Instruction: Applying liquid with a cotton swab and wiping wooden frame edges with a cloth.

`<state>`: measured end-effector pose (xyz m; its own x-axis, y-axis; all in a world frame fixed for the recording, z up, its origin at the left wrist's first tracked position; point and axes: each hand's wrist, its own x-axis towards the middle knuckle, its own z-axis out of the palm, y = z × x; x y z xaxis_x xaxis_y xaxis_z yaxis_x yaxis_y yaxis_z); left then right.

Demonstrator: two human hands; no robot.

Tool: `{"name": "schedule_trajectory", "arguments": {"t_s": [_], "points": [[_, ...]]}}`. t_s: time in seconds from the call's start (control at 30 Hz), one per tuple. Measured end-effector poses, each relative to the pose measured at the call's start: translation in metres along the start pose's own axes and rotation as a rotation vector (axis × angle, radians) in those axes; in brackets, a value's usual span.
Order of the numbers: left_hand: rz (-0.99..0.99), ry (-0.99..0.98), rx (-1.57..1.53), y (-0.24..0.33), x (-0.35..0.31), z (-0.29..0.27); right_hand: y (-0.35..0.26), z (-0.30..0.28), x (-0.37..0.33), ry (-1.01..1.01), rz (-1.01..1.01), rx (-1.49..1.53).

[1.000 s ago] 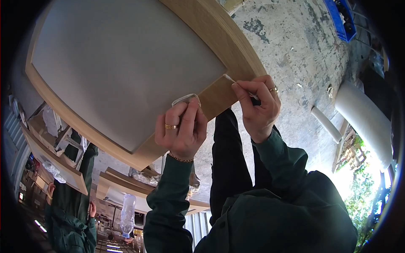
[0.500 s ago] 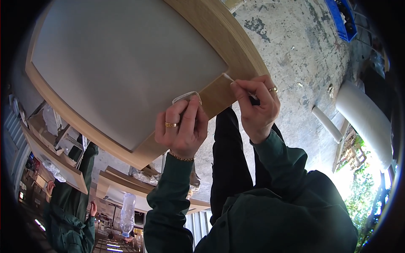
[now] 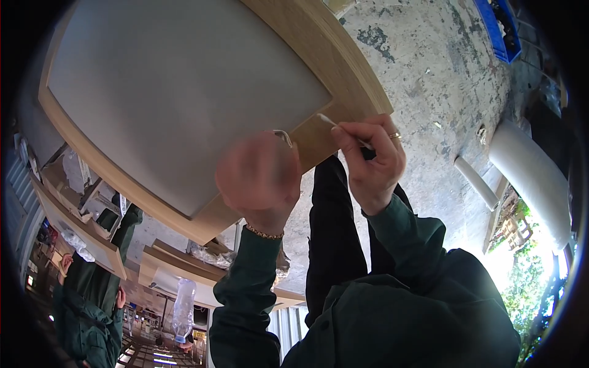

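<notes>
A wood-framed panel [image 3: 307,55] with a smooth grey face [image 3: 184,80] lies in front of me, its near rail running below my hands. My right hand [image 3: 375,161] pinches a cotton swab [image 3: 325,119]; the white tip points left, over the wooden rail near the inner corner of the frame. Over the grey face by the near rail is my left hand [image 3: 259,175], smeared by motion. A pale edge of a folded whitish cloth [image 3: 283,136] shows at its fingers, the rest hidden by the hand.
Behind at lower left, a person [image 3: 92,306] in dark green stands near more wooden panels [image 3: 86,230]. A clear plastic bottle [image 3: 183,310] shows there too. On the right are a large white roll [image 3: 531,178], a thin tube [image 3: 477,183] and a blue crate [image 3: 498,30] on worn concrete floor.
My left hand has turned and shifted slightly left, now blurred and covering most of the cloth. The swab tip has moved a little left and down, away from the frame's inner corner.
</notes>
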<state>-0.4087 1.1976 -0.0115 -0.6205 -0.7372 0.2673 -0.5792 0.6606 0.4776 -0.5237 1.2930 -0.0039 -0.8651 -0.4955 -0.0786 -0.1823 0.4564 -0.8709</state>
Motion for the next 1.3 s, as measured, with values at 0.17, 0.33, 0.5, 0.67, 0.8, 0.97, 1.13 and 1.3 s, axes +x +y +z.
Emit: {"name": "schedule_trajectory", "arguments": {"t_s": [0.17,0.33,0.5,0.67,0.8,0.97,1.13,1.3], "points": [[0.035,-0.144,-0.006,-0.002,0.008,-0.008,0.002,-0.023,0.012,0.046,0.009,0.026],[-0.201,-0.270,-0.409,0.013,0.030,-0.013,0.008,-0.037,0.026,0.101,0.017,0.129],[-0.152,-0.317,-0.398,0.035,0.049,0.010,0.006,-0.041,0.032,0.067,0.009,0.121],[-0.293,-0.417,-0.281,0.050,0.061,0.019,0.007,-0.045,0.036,0.067,0.057,0.168],[-0.438,-0.472,-0.248,0.053,0.067,0.021,0.007,-0.045,0.036,0.048,0.069,0.165],[-0.526,-0.522,-0.313,0.051,0.073,0.021,0.007,-0.046,0.036,0.039,0.088,0.189],[-0.492,-0.540,-0.308,0.048,0.074,0.019,0.008,-0.047,0.034,0.026,0.098,0.175],[-0.443,-0.559,-0.277,0.042,0.074,0.015,0.009,-0.047,0.030,-0.001,0.071,0.173]]}}
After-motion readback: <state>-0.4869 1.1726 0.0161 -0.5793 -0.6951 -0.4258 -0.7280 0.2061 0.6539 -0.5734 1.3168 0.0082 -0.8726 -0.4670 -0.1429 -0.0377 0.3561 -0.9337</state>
